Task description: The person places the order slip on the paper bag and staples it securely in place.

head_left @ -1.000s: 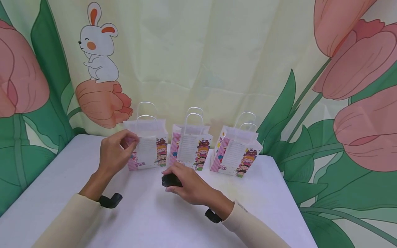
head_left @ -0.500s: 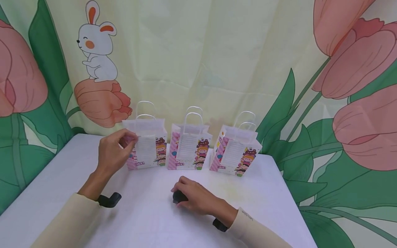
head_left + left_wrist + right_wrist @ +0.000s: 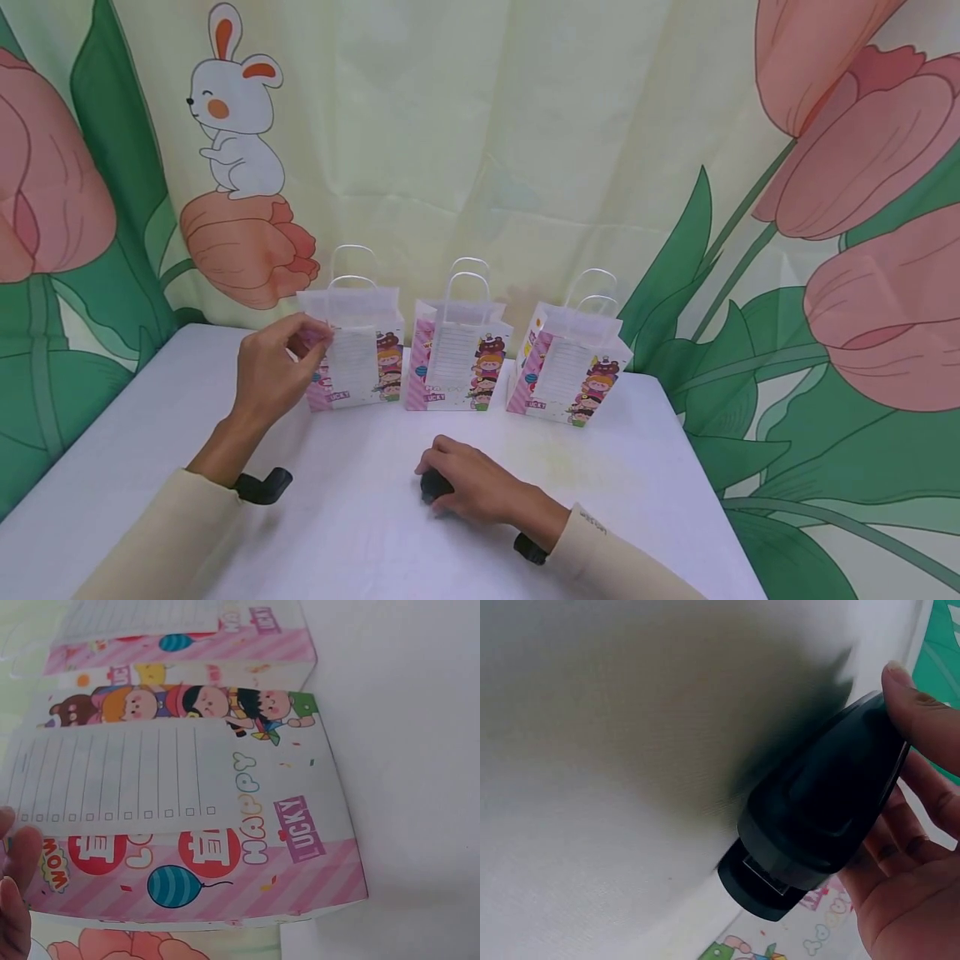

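Note:
At the left, my left hand [image 3: 276,367] pinches the upper left part of a white-and-pink paper bag [image 3: 390,371], near the corner of the lined paper sheet [image 3: 355,362] on its front. In the left wrist view, only fingertips [image 3: 16,862] show at the edge, beside the sheet with its row of small checkboxes [image 3: 127,816]. My right hand [image 3: 480,483] grips a black stapler [image 3: 817,791] low over the table, in front of the bags. Its thumb lies on one side and the fingers on the other. Part of the left thumb's contact is hidden.
Two more upright paper bags, the middle bag [image 3: 491,375] and the right bag [image 3: 600,383], carry lined sheets and twisted white handles. The white table [image 3: 360,517] ends at a tulip-and-rabbit curtain [image 3: 450,150] behind.
My right hand, with the stapler, has drawn back from the bags toward the table's front and slightly right, then nearly stopped. The left hand stays at the left bag.

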`<action>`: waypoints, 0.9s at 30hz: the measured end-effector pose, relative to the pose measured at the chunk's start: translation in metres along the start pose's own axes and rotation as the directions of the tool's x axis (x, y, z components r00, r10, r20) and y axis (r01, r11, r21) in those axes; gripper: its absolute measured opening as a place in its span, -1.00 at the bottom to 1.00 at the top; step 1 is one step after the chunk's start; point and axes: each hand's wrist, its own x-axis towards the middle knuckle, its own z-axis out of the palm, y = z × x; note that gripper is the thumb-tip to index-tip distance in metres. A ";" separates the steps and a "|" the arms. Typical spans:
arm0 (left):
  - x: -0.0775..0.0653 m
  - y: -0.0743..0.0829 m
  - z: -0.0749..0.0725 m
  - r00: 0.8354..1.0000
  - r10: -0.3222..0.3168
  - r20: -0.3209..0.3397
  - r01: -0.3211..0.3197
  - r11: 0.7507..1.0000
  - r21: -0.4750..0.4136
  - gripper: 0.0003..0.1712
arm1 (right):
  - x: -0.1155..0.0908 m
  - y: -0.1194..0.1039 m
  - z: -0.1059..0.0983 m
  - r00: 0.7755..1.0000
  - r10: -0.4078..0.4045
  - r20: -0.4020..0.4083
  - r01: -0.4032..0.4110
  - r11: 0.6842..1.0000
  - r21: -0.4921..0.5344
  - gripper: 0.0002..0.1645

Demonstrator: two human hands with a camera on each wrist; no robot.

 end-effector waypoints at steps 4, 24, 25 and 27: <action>0.000 -0.001 0.000 1.000 0.004 -0.001 -0.004 1.000 -0.003 -0.82 | 0.001 0.004 0.001 1.000 -0.008 -0.008 0.008 1.000 0.009 -0.41; -0.005 0.003 -0.010 0.998 0.036 -0.058 -0.033 0.998 0.050 -0.65 | 0.001 0.015 0.000 0.996 0.022 -0.089 -0.017 0.998 0.062 -0.42; -0.007 0.003 -0.012 0.997 0.042 -0.068 -0.038 0.998 0.059 -0.64 | -0.001 0.016 -0.001 0.994 0.028 -0.107 -0.021 0.998 0.067 -0.45; -0.010 0.004 -0.017 0.995 0.055 -0.086 -0.048 0.996 0.082 -0.62 | -0.006 0.015 -0.005 0.988 0.044 -0.146 -0.034 0.997 0.070 -0.47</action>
